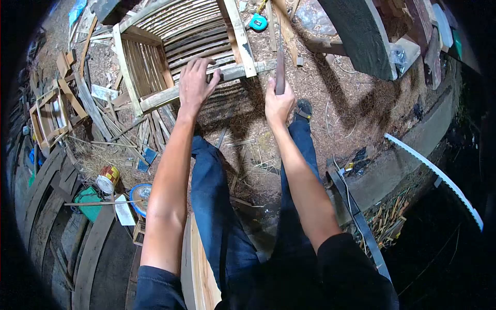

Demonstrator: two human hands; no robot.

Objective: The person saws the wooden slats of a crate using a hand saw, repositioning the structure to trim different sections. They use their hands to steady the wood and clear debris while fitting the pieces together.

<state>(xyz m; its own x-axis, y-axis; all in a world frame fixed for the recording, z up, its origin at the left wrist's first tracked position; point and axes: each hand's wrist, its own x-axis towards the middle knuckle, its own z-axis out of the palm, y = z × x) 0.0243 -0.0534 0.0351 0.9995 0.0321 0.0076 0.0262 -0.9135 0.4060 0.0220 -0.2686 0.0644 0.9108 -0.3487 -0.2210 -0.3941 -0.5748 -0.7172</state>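
A slatted bamboo and wood frame (pixel 175 46) lies on the ground in front of me. My left hand (pixel 195 81) rests with fingers spread on its front rail (pixel 155 99). Just to the right, my right hand (pixel 279 103) is closed around the handle of a long, dark knife-like tool (pixel 280 70) that points away from me toward the frame's corner post (pixel 241 36). My legs in blue jeans stand below both arms.
Bamboo strips and offcuts (pixel 111 124) litter the ground at left, beside a small wooden frame (pixel 50 111). A tin can (pixel 107 180), a blue lid (pixel 140 196) and a blue tape measure (pixel 258 22) lie about. A saw blade (pixel 439 175) sticks out at right.
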